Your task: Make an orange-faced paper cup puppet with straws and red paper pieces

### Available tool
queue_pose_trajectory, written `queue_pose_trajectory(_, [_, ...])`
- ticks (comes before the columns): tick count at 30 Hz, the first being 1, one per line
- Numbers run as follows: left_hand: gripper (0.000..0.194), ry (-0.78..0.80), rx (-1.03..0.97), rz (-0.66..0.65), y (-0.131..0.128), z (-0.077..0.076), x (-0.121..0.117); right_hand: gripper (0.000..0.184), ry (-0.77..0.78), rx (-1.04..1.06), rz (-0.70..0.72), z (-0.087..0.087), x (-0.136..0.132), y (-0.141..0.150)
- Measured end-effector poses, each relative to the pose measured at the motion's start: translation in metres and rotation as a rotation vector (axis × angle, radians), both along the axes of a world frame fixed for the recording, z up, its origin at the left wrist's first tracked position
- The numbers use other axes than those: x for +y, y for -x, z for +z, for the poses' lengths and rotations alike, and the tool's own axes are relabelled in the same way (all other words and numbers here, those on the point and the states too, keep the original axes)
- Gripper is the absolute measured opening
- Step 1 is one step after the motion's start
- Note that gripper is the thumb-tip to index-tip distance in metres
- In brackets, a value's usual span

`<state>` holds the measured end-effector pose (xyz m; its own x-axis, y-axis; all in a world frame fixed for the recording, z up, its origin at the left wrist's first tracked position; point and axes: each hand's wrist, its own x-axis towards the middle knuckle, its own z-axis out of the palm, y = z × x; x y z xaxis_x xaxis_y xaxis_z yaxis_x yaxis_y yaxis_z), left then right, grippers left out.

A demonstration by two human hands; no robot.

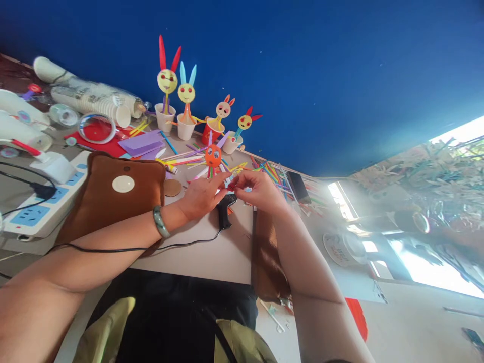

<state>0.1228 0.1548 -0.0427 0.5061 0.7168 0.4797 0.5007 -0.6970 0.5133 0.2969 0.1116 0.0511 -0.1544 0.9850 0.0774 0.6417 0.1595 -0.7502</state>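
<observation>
My left hand (202,195), with a bracelet at the wrist, is closed, its fingertips meeting those of my right hand (259,189). Right thumb and forefinger pinch a small dark red piece (232,184), too small to name. Just behind my left hand rises an orange rabbit-like figure (214,157) with purple ears; its lower part is hidden, so I cannot tell whether that hand holds it. Below the fingers a black glue gun (225,214) lies on the table (204,257), its cord running left under my left forearm.
Several rabbit figures stand in paper cups (165,118) along the blue wall. Coloured sticks (274,174) and purple sheets (141,143) are scattered nearby. Left are a brown cushion-like pouch (109,201) and a power strip (41,201). A phone (298,187) lies at right.
</observation>
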Motion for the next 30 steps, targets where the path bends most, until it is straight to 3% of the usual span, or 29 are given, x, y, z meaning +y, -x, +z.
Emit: queue_pose_trajectory(30, [0.043,0.019,-0.025,-0.042,0.0016,0.0027,-0.0006,0.01,-0.014,-0.057,0.011,-0.0046,0.0039,0.0003])
